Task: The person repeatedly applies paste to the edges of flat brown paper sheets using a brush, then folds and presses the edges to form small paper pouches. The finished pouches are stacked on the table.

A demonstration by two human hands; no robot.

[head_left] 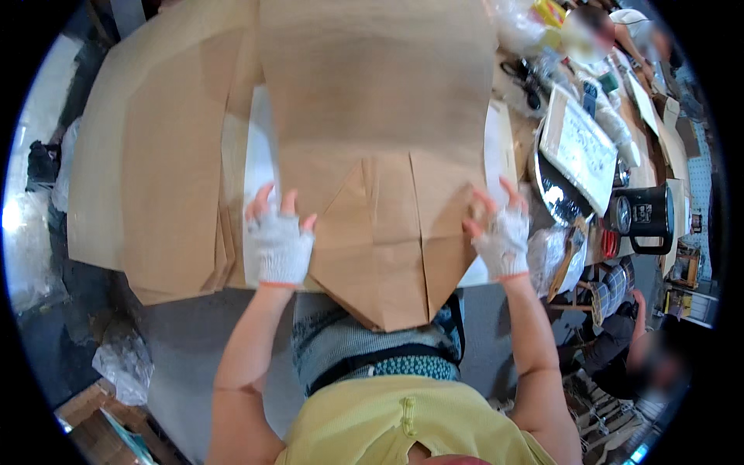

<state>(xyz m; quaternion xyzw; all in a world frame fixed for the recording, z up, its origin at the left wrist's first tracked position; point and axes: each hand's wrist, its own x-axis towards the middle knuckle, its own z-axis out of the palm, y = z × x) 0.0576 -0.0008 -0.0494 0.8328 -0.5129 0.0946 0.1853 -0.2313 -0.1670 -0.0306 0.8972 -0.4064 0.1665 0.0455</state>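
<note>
In front of me a large brown paper bag (pixel 380 101) lies flat, its folded, creased end (pixel 387 256) tapering over the table's near edge. White sheet (pixel 262 147) shows from under it on both sides. At the bag's left edge is my left hand (pixel 279 240), in a white fingerless glove, fingers spread. Opposite it, my right hand (pixel 502 236) wears a matching glove. Its fingers are apart and curved beside the bag's right edge. Neither hand grips anything, and I cannot tell whether the fingertips touch the paper.
Left lies a stack of brown paper bags (pixel 170 170). Right are a tray with a printed white pad (pixel 581 147), a black mug (pixel 649 219), a brush (pixel 570 260) and plastic wrapping. One person (pixel 637 31) is at the far right, another (pixel 620 341) at the lower right.
</note>
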